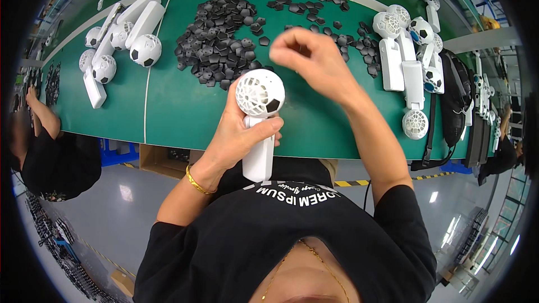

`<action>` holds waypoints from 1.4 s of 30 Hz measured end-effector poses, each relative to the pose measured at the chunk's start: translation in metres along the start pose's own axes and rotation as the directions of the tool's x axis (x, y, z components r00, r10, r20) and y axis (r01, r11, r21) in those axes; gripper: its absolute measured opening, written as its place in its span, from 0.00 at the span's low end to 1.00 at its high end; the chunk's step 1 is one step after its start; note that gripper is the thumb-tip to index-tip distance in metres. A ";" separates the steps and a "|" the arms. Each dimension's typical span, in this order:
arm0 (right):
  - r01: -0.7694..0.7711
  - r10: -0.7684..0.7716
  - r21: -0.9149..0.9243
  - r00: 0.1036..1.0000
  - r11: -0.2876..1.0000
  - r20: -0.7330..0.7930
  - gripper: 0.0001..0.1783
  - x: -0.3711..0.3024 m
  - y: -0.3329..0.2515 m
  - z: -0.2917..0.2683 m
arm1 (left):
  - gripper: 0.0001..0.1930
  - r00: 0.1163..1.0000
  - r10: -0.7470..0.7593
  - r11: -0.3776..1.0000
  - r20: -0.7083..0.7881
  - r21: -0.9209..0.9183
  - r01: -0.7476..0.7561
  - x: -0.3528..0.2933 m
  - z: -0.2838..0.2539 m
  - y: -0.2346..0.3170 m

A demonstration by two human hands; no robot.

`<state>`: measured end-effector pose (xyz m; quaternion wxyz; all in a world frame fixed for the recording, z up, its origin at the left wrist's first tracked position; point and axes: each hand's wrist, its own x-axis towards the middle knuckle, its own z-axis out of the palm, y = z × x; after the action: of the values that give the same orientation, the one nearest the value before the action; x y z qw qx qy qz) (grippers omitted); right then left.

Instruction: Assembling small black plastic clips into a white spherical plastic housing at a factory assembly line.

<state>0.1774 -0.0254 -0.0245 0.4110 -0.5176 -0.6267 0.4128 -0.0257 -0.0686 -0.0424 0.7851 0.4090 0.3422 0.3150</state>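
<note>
My left hand (234, 137) is wrapped round the handle of a white handheld fan (259, 157), held upright just off the front edge of the table. The fan's round head looks like a football, with a white grille on one side and one black pentagon patch low on its right. Up and to the right of it, over the table, my right hand (320, 62) has its thumb and fingers pinched together. Anything between those fingertips is hidden. A big heap of small black pentagon pieces (216, 39) lies beyond both hands.
More black pieces (359, 47) are scattered at the right. White football-headed fans lie in a group (143, 28) at the left and another (403, 67) at the right. A black bag (455, 95) sits at the table's right end. Other people (48, 146) work at both sides.
</note>
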 end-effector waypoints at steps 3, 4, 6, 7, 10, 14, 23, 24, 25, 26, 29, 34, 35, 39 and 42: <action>0.163 -0.174 -0.355 0.985 0.920 0.001 0.09 0.031 0.018 0.002 | 0.41 0.999 -0.052 0.995 -0.007 0.080 0.052 0.000 -0.003 0.004; 0.232 -0.255 -0.515 0.966 0.825 0.027 0.10 0.037 0.023 0.004 | 0.41 0.999 -0.049 0.996 -0.012 0.079 0.050 -0.001 -0.005 0.005; 0.234 -0.251 -0.573 0.967 0.785 0.051 0.09 0.045 0.029 0.005 | 0.41 0.999 -0.050 0.994 -0.008 0.096 0.050 -0.002 -0.008 0.006; 0.230 -0.242 -0.630 0.968 0.741 0.069 0.09 0.047 0.033 0.005 | 0.41 0.999 -0.051 0.993 -0.005 0.104 0.051 -0.003 -0.008 0.006; 0.198 -0.177 -0.667 0.979 0.719 0.099 0.09 0.052 0.031 0.003 | 0.41 0.997 -0.076 0.989 -0.012 0.125 0.077 -0.001 -0.007 0.012; 0.074 -0.035 -0.519 0.996 0.851 0.085 0.08 0.044 0.017 -0.004 | 0.41 0.998 -0.059 0.977 -0.034 0.201 0.065 0.000 -0.006 0.019; -0.234 0.232 0.400 0.971 0.886 0.053 0.10 -0.030 -0.018 0.011 | 0.40 0.999 -0.021 0.962 -0.048 0.273 0.033 0.004 -0.006 0.018; -0.229 0.244 0.431 0.970 0.873 0.021 0.10 -0.033 -0.018 0.015 | 0.40 0.999 -0.021 0.961 -0.046 0.276 0.033 0.004 -0.005 0.017; -0.226 0.243 0.433 0.970 0.872 0.018 0.10 -0.034 -0.015 0.016 | 0.40 0.999 -0.006 0.961 -0.045 0.277 0.018 0.003 -0.004 0.016; -0.223 0.240 0.445 0.971 0.867 0.021 0.11 -0.036 -0.012 0.018 | 0.40 0.999 0.009 0.960 -0.043 0.278 0.003 0.003 -0.004 0.014; -0.217 0.232 0.468 0.972 0.857 0.026 0.11 -0.039 -0.007 0.020 | 0.40 0.998 0.040 0.956 -0.040 0.291 -0.027 0.001 -0.004 0.012; -0.330 0.296 0.408 0.944 0.851 0.145 0.12 -0.039 -0.006 0.016 | 0.39 0.995 0.086 0.950 -0.044 0.305 -0.069 -0.001 -0.004 0.008; -0.349 0.309 0.397 0.937 0.849 0.164 0.12 -0.039 -0.007 0.016 | 0.39 0.995 0.094 0.950 -0.045 0.301 -0.076 -0.001 -0.005 0.008; -0.359 0.309 0.414 0.933 0.836 0.184 0.12 -0.038 -0.006 0.015 | 0.39 0.998 0.057 0.950 -0.031 0.310 -0.044 -0.001 -0.005 0.011; -0.331 0.287 0.454 0.944 0.827 0.165 0.12 -0.037 -0.007 0.017 | 0.39 0.998 0.058 0.946 -0.032 0.320 -0.044 -0.002 -0.004 0.011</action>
<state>0.1635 -0.0642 -0.0265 0.4246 -0.4764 -0.4318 0.6375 -0.0326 -0.0632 -0.0345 0.6931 0.5325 0.3941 0.2841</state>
